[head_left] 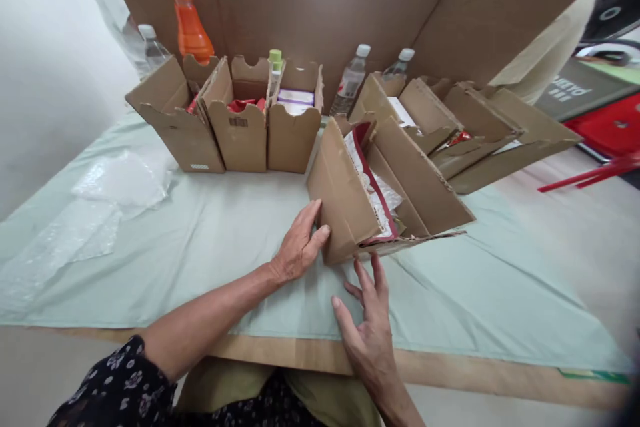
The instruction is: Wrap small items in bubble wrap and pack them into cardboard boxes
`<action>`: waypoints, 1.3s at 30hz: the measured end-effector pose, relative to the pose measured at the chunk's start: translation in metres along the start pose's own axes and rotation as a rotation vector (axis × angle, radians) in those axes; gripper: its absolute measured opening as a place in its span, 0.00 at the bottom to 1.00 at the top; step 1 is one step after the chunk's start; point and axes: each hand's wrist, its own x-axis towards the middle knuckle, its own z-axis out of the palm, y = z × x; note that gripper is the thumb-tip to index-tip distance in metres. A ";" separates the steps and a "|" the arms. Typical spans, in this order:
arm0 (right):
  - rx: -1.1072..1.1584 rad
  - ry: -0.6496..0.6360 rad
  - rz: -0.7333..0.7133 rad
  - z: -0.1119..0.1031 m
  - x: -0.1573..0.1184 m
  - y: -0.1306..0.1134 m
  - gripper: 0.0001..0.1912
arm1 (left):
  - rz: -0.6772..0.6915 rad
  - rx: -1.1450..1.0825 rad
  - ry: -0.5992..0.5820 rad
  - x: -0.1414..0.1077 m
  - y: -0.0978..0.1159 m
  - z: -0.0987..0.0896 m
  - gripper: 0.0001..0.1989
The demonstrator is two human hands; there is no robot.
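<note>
An open cardboard box stands at an angle near the middle of the table, with a red and white printed packet and clear plastic wrap inside it. My left hand rests with its fingertips against the box's left side, thumb apart from the fingers. Just in front of the box is my right hand, palm turned up and fingers spread, its fingertips close to the lower front edge. Whether those fingertips touch the cardboard I cannot tell. Neither hand grips anything.
Three cardboard boxes stand in a row at the back left, more boxes at the back right. Behind them are an orange bottle and clear bottles. Bubble wrap lies on the left of the green cloth.
</note>
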 end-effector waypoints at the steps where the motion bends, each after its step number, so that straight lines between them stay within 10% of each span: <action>1: -0.006 -0.019 0.001 -0.001 0.003 0.001 0.39 | 0.006 0.000 -0.021 -0.001 0.001 -0.001 0.35; 14: 0.045 -0.121 0.050 0.009 0.046 -0.003 0.34 | 0.022 -0.025 -0.111 0.006 0.001 -0.009 0.37; 22: 0.018 -0.133 0.081 0.035 0.119 0.032 0.37 | -0.058 -0.053 -0.188 0.009 0.006 -0.016 0.32; 39: -0.079 -0.219 -0.130 0.072 0.187 0.058 0.35 | -0.106 -0.117 -0.041 0.008 0.004 -0.007 0.34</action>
